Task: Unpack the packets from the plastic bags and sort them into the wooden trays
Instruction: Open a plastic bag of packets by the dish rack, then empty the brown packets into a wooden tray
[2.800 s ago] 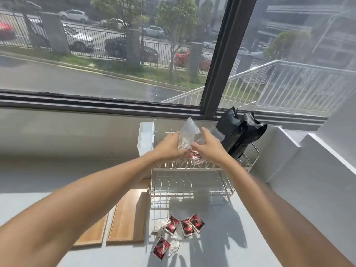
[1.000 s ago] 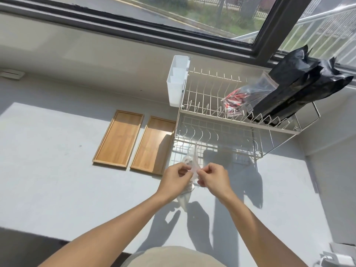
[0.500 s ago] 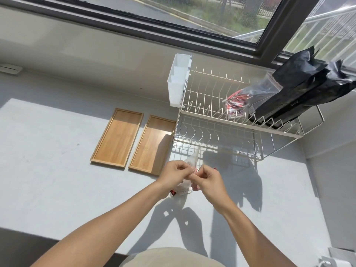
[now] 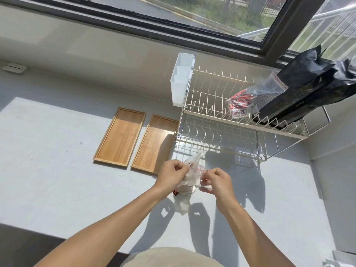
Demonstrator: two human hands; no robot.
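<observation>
Gripping one bag (image 4: 189, 176): two hands (image 4: 171, 175)

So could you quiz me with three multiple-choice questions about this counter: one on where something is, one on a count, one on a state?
1. Where is the second clear bag of red packets?
A. on the dish rack's upper tier
B. in a tray
C. on the floor

2. How many wooden trays are there?
A. one
B. two
C. four

3. What do the trays hold?
A. packets
B. nothing
C. plates

Answers: 1 A, it leans on the top wires. 2 B, a pair lies side by side. 3 B, only bare wood shows, while both hands grip a clear plastic bag.
</observation>
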